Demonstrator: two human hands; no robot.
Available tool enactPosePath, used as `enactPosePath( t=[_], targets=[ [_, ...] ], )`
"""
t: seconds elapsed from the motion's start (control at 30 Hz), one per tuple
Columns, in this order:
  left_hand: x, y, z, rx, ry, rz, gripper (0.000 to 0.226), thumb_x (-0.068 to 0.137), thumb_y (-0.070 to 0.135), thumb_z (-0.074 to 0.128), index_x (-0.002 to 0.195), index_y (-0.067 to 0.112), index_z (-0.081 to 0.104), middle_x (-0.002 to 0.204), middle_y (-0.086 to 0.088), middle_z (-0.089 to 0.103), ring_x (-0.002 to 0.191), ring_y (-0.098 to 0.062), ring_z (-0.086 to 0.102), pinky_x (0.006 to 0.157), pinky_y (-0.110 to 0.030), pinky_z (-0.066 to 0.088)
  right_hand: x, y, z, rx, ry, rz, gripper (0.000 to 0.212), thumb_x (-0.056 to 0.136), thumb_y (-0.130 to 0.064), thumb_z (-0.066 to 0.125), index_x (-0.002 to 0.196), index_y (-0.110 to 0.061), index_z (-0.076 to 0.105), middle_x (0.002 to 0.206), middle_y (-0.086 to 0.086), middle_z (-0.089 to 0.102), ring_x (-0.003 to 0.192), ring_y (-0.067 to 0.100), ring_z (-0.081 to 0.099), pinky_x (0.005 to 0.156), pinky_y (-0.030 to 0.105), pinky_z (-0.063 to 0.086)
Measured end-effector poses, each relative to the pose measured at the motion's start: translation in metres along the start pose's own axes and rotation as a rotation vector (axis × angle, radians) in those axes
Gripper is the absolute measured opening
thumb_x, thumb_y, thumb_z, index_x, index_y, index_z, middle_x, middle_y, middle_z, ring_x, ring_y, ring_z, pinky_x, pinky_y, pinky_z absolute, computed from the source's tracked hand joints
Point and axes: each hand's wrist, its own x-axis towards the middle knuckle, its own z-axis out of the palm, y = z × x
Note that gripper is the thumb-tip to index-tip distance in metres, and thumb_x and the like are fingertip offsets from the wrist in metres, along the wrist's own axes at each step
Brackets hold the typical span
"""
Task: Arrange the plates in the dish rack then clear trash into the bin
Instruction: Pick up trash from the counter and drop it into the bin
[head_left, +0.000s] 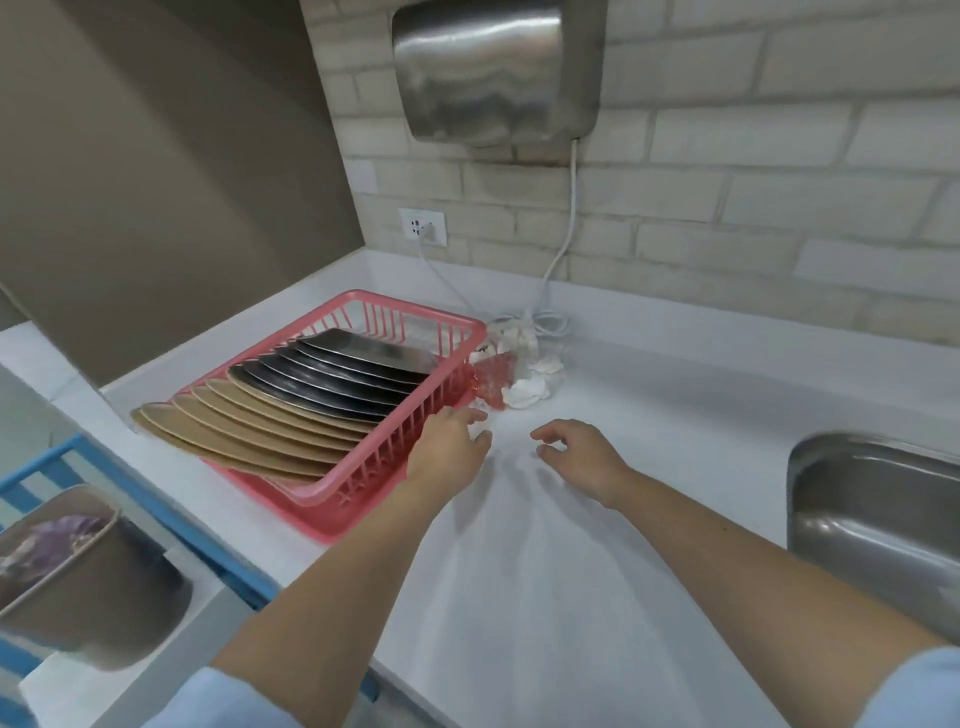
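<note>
Tan and dark plates (311, 395) stand in a pink dish rack (363, 483) on a white surface (597, 519). Crumpled trash (519, 369) lies beside it. Left hand (452, 441) and right hand (576, 452) hover nearby, each grip released.

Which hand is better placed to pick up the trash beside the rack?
Probably the left hand: it lies next to the rack, just short of the trash. The right hand is farther out on the counter.
</note>
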Motion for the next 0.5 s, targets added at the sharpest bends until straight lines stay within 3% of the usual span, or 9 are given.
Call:
enactPosePath(
  t=[0.2, 0.33, 0.5],
  targets=[
    [0.045, 0.012, 0.024, -0.204, 0.048, -0.183, 0.049, 0.093, 0.029, 0.058, 0.14, 0.022, 0.044, 0.143, -0.006, 0.039, 0.128, -0.026, 0.046, 0.101, -0.045, 0.046, 0.043, 0.016, -0.013, -0.057, 0.055, 0.02, 0.027, 0.091, -0.019, 0.059, 0.117, -0.023, 0.066, 0.123, 0.001, 0.057, 0.111, 0.015, 0.055, 0.09, 0.028, 0.046],
    [0.066, 0.015, 0.037, -0.338, 0.15, -0.261, 0.06, 0.094, 0.025, 0.06, 0.147, 0.013, 0.033, 0.143, -0.008, 0.041, 0.127, -0.026, 0.047, 0.102, -0.036, 0.038, 0.068, 0.026, -0.016, -0.173, 0.088, -0.017, 0.029, 0.09, -0.021, 0.059, 0.119, -0.025, 0.063, 0.12, 0.0, 0.055, 0.12, 0.018, 0.045, 0.094, 0.037, 0.046],
    [0.086, 0.021, 0.044, -0.349, 0.164, -0.325, 0.054, 0.097, 0.033, 0.055, 0.145, 0.013, 0.039, 0.144, -0.01, 0.043, 0.122, -0.029, 0.054, 0.099, -0.037, 0.041, 0.097, 0.026, -0.01, -0.321, 0.091, -0.105, 0.042, 0.088, -0.022, 0.06, 0.13, -0.025, 0.053, 0.129, -0.002, 0.047, 0.124, 0.02, 0.036, 0.091, 0.034, 0.045]
  ],
)
